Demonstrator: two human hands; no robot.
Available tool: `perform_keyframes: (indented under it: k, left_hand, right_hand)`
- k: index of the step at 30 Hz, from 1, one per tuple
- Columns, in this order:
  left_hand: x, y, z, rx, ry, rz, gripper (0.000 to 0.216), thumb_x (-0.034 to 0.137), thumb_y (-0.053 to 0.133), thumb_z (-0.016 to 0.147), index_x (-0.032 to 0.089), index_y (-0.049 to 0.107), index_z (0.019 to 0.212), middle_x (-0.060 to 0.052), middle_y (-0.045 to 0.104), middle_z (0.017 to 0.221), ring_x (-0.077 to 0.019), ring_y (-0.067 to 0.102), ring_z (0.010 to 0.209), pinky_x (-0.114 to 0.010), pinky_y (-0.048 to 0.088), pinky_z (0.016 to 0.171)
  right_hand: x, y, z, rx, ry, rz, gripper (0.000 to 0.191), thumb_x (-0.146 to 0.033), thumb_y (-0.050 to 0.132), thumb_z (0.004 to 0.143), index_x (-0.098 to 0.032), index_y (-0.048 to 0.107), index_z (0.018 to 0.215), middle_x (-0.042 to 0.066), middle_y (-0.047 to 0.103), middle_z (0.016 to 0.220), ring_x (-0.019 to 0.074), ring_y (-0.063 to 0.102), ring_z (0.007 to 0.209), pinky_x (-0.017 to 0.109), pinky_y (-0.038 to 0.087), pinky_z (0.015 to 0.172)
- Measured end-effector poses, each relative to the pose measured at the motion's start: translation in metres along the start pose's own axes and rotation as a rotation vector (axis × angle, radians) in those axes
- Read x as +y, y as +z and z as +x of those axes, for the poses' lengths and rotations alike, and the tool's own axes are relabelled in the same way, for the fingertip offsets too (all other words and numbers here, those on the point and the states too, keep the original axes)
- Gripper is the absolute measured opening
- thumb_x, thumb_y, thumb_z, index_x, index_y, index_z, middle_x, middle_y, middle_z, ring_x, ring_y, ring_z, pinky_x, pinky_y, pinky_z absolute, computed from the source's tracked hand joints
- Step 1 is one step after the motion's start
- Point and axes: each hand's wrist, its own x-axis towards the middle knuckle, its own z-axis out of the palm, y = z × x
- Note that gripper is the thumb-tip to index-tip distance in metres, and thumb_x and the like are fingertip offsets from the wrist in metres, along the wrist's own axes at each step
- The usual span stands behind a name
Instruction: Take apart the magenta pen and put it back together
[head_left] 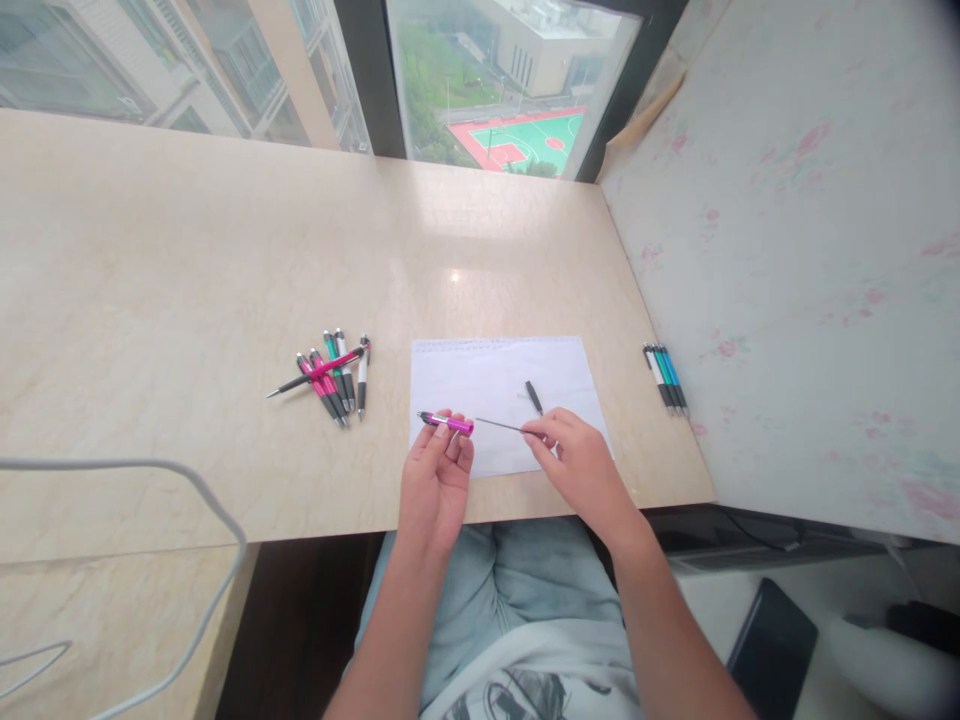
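Magenta pen barrel (459,426) pinched in left hand (439,485), thin refill (501,425) gripped by right hand (576,452): probably mid-assembly, next needing steady alignment.

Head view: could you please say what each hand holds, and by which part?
The left hand holds a pink barrel around its middle; the right hand a thin refill by the end farther from the barrel.

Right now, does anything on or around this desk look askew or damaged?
Yes: the wallpaper curls away beside the window, as if peeling. One pink pen lies slantwise across the left pile, unlike the neat row on the right. A black grip lies loose, apart from the barrel in the left hand.
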Motion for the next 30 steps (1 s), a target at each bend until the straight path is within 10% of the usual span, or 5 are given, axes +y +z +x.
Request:
perform_keyframes:
  k: [30]
  left_hand:
    - [-0.020, 0.014, -0.016, -0.016, 0.026, 0.215, 0.025, 0.017, 0.073, 0.073, 0.016, 0.065, 0.097, -0.005, 0.069, 0.095, -0.0119, 0.067, 0.088, -0.019, 0.051, 0.076]
  right_hand:
    - [-0.001, -0.018, -0.025, 0.070, -0.042, 0.202, 0.016, -0.016, 0.059, 0.085, -0.023, 0.069, 0.095, 0.001, 0.062, 0.076, 0.0144, 0.057, 0.066, 0.027, 0.047, 0.064]
